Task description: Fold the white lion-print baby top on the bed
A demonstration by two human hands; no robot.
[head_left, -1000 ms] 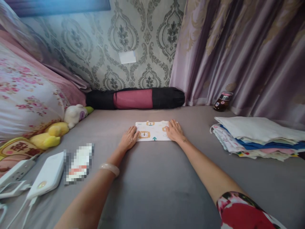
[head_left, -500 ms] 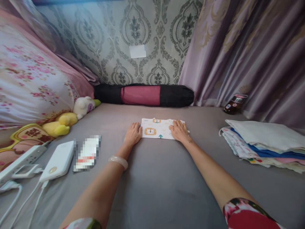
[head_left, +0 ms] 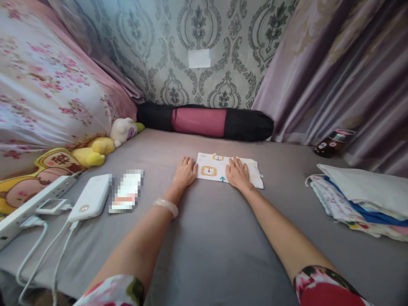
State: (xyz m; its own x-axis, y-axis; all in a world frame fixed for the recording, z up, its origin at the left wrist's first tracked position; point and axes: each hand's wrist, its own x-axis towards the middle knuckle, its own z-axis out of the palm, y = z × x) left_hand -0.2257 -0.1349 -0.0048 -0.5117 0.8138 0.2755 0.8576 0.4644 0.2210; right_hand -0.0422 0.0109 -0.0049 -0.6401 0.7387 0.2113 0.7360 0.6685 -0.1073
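A folded white cloth (head_left: 210, 171) with printed lion faces and a green arrow lies flat on the grey bed sheet (head_left: 210, 238). At its left edge rests my left hand (head_left: 185, 171), palm down with the fingers stretched out. My right hand (head_left: 237, 172) lies flat on top of the cloth, right of its middle, fingers extended. Part of the cloth shows beyond my right hand, with a small tag on its right edge. The fabric beneath my right palm is hidden.
To the right sits a stack of folded cloths (head_left: 366, 195), with a dark bottle (head_left: 331, 144) behind it. A long black and red bag (head_left: 199, 122) lies against the wall. On the left are a white power bank (head_left: 91, 197), a power strip (head_left: 60, 189), cables and plush toys (head_left: 95, 151).
My right hand has shifted left across the cloth, uncovering more of its right end. The view has turned a little, so the surroundings sit differently in the picture.
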